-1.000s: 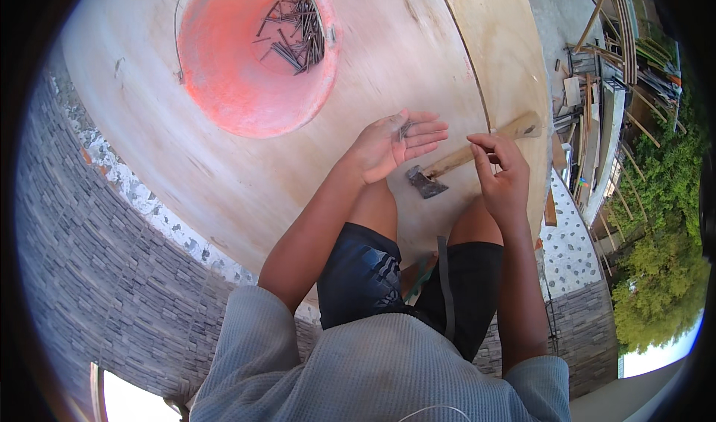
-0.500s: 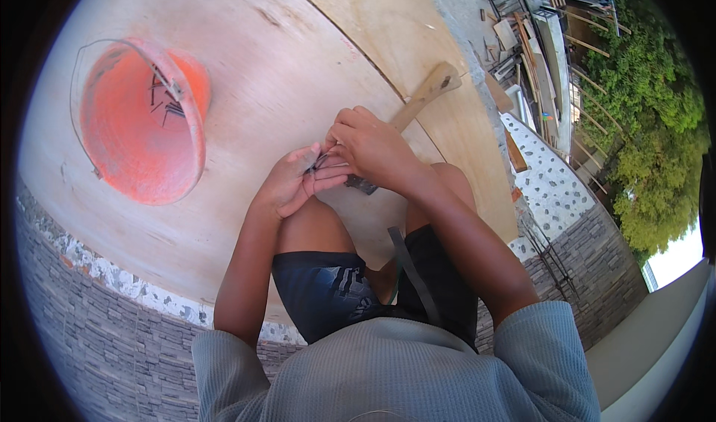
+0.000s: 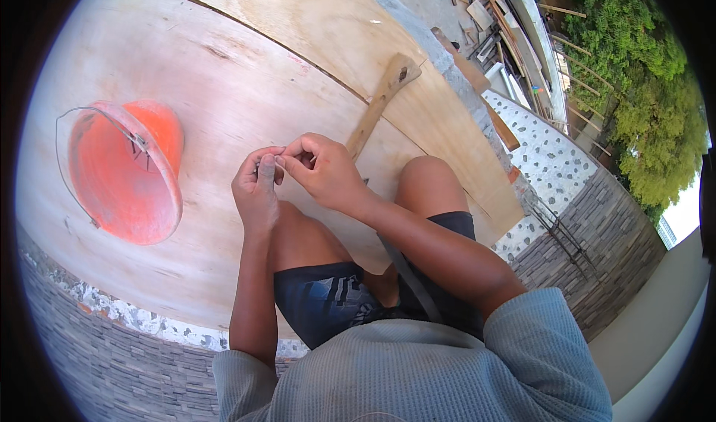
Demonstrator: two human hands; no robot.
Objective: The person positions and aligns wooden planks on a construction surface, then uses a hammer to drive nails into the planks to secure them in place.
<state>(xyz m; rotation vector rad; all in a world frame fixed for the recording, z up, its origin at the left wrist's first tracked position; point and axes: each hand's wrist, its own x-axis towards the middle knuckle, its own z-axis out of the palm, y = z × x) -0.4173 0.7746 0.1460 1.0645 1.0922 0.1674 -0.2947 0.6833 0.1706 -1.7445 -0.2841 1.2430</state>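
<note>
Over my left knee, my left hand [image 3: 256, 188] is closed with its fingers curled in. Thin dark nails lay in it a moment earlier; now its fingers mostly hide them. My right hand [image 3: 322, 171] pinches thumb to forefinger, its tips meeting those of the left. Whatever sits between these fingertips is too small to make out. Beyond the right hand lies a tool with a wooden handle [image 3: 379, 107] on the plywood; my right hand and forearm cover most of its head. To the left, an orange bucket [image 3: 168, 135] lies tipped on its side, several dark nails [image 3: 140, 156] inside.
Plywood sheets [image 3: 216, 109] spread beneath me, with a seam running between them. Past their right edge are a pebbled white strip [image 3: 548, 150], stacked scrap timber [image 3: 514, 42] and green trees [image 3: 634, 109]. A grey stone-patterned surface [image 3: 127, 355] borders the lower left.
My left hand has gone from open-palmed to curled closed. Both hands have moved left, away from the wooden handle, and their fingertips now meet. The view has shifted too.
</note>
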